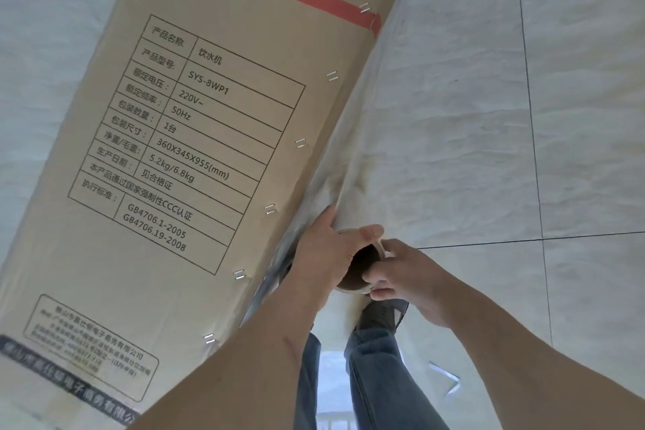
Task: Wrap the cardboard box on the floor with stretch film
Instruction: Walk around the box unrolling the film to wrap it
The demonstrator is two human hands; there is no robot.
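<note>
Gripping stretch film roll (pixel 352 199) core end: left hand (pixel 324 255), right hand (pixel 405 272), closed; cardboard box (pixel 181 150) at 10 o'clock.

Floor: pale grey glossy tiled floor (pixel 593 115), thin dark grout lines.
On it: tall brown cardboard box (pixel 195 136), standing.

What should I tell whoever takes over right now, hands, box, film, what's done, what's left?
Left hand: gripping the near end of the stretch film roll, thumb over its rim.
Right hand: fingers hooked on the same core end.
Roll: held alongside the right edge of the cardboard box, which stands on the tiled floor.
Done: film seems to cover the box's right side; hard to tell how far.
Left: the label face looks bare; carry the roll around, then tear off.
</note>
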